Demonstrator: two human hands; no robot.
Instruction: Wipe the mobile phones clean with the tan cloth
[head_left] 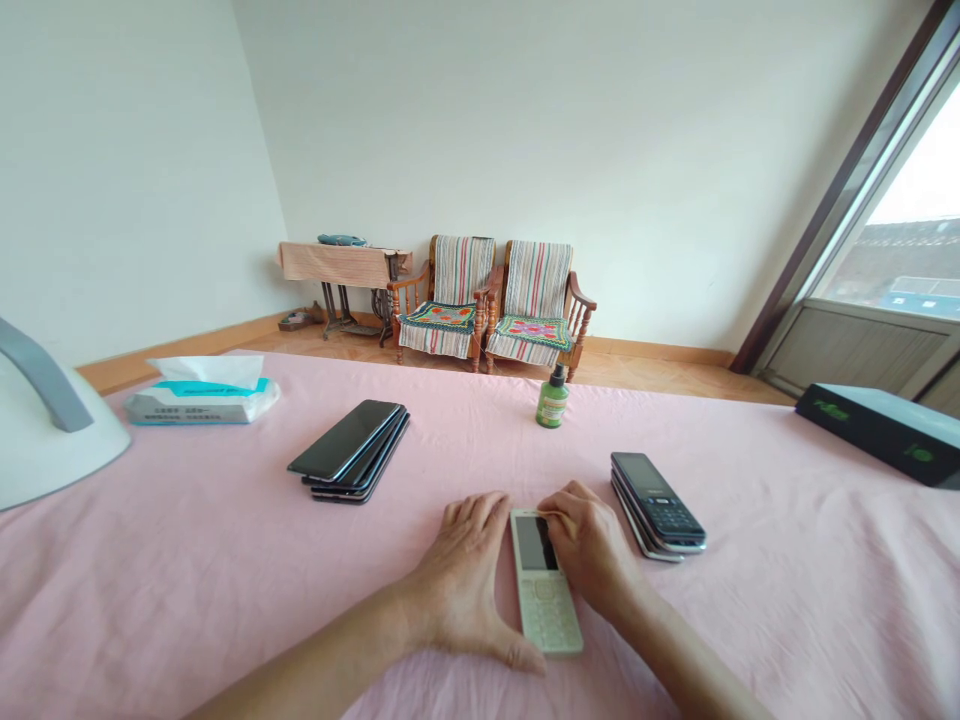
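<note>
A white keypad phone (pixel 546 590) lies flat on the pink cloth in front of me. My left hand (pixel 465 575) rests beside its left edge, fingers laid flat and together, thumb against the phone's lower corner. My right hand (pixel 589 545) is closed in a pinch on a thin stick (pixel 553 514), whose tip touches the top of the phone's screen. Just right of that hand lies a stack of dark keypad phones (pixel 658 504). A stack of black smartphones (pixel 351 451) lies further left.
A small green spray bottle (pixel 553 399) stands behind the phones. A tissue pack (pixel 202 391) lies at the far left, near a white and grey object (pixel 45 420). A dark box (pixel 881 427) sits at the right edge. Two wooden armchairs (pixel 491 305) stand by the wall.
</note>
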